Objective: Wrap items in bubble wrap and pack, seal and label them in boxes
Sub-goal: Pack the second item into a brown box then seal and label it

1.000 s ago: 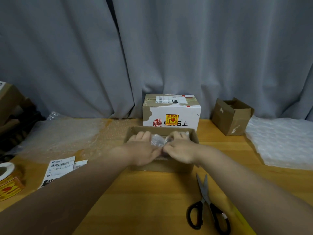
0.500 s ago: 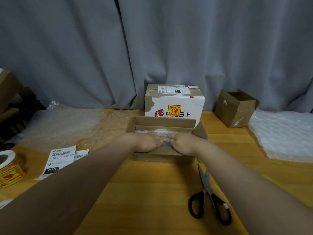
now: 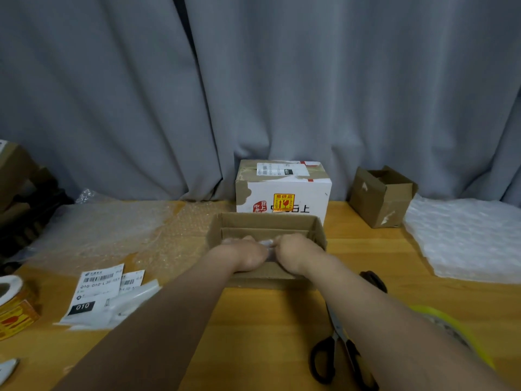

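The left hand [image 3: 248, 253] and the right hand [image 3: 296, 249] were lowered side by side into the open cardboard box [image 3: 265, 221], knuckles up and nearly touching each other. A bubble-wrapped item [image 3: 266, 243] was gripped between them inside the box, and only a pale, glossy strip of it could be seen in the gap between the hands. The fingers of both hands were curled down over the wrap, but the fingertips were hidden behind the backs of the hands and the near wall of the box.

The box was set on the wooden table [image 3: 267, 320], with its flaps turned up. Just behind it, against the grey curtain [image 3: 253, 94], a sealed white box [image 3: 282, 190] with a yellow sticker was placed. A small open brown box [image 3: 380, 197] was stood to the right of that, and a sheet of white padding [image 3: 465, 238] was spread beside it. Clear bubble wrap [image 3: 112, 230] was laid out to the left of the open box. Shipping labels [image 3: 95, 292] and a roll of printed tape [image 3: 14, 306] were seen nearer on the left. Scissors [image 3: 335, 356] were partly covered by the right forearm, as was a yellow-green roll [image 3: 451, 328].
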Demonstrator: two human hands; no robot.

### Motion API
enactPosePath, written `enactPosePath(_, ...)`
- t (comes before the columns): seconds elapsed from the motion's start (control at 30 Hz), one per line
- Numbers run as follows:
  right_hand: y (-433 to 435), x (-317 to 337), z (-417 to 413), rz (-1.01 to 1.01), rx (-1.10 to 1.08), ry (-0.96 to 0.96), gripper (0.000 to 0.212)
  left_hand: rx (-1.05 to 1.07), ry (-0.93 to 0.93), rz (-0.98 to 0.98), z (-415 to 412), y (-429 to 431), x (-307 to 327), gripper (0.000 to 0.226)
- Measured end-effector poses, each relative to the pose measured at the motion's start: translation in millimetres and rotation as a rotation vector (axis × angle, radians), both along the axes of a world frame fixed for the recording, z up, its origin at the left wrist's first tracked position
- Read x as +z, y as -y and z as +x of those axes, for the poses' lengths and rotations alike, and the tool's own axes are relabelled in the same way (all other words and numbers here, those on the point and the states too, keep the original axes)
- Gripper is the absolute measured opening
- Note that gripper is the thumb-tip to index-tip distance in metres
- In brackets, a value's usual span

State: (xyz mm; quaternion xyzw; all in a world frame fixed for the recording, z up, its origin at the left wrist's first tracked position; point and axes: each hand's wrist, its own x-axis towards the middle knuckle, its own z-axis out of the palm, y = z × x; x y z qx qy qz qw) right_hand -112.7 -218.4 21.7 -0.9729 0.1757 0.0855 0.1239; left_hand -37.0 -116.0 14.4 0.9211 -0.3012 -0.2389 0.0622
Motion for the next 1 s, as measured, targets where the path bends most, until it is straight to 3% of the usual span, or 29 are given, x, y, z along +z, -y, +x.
enactPosePath(0.13, 0.2, 10.3, -9.1, -0.329, -0.021, 0.395, 0.030, -0.059, 0.249, -0.195, -12.2, -9.8, 7.7, 0.033)
enactPosePath(0.23, 5.6, 12.0, -10.8, -0.335, -0.143, 0.384, 0.028, 0.002, 0.662, -0.353, -19.1, -27.9, 24.1, 0.030)
enactPosePath(0.3, 5.7, 9.0, -10.3, -0.331, -0.215, 0.315, 0.026, 0.128, 0.836, -0.482, -16.4, -44.8, 29.0, 0.037)
enactPosePath(0.33, 4.7, 8.8, -9.9, -0.309, -0.242, 0.288, 0.028, 0.197, 0.799, -0.538, -14.1, -53.4, 30.7, 0.047)
enactPosePath(0.4, 2.5, 8.9, -8.2, -0.274, -0.248, 0.244, 0.034, 0.296, 0.460, -0.656, -12.6, -64.4, 30.7, 0.059)
enactPosePath(0.47, -1.5, 7.7, -5.8, -0.282, -0.175, 0.233, 0.038, 0.248, 0.203, -0.709, -13.1, -67.0, 20.8, 0.054)
enactPosePath(0.57, -7.7, 3.3, -6.5, -0.179, 0.014, 0.287, 0.045, -0.005, 0.222, -0.528, -17.6, -64.7, 7.6, 0.048)
enactPosePath(0.7, -5.0, 4.7, -14.6, 0.098, 0.077, 0.334, 0.033, -0.281, 0.316, -0.134, -16.4, -57.2, 13.0, 0.080)
enactPosePath(0.77, -1.2, 12.8, -22.5, 0.090, 0.123, 0.413, 0.034, -0.325, 0.337, -0.033, -10.6, -54.3, 12.5, 0.071)
enactPosePath(0.87, 4.2, 26.0, -38.3, -0.174, 0.252, 0.265, 0.086, -0.338, 0.364, 0.036, -6.2, -47.1, 11.3, 0.057)
enactPosePath(0.9, 6.6, 27.5, -42.9, -0.250, 0.265, 0.192, 0.091, -0.345, 0.364, 0.071, -4.4, -44.0, 13.3, 0.058)
enactPosePath(1.0, 8.8, 23.2, -46.3, -0.129, 0.188, 0.184, 0.063, -0.367, 0.369, 0.096, 2.1, -35.3, 24.2, 0.073)
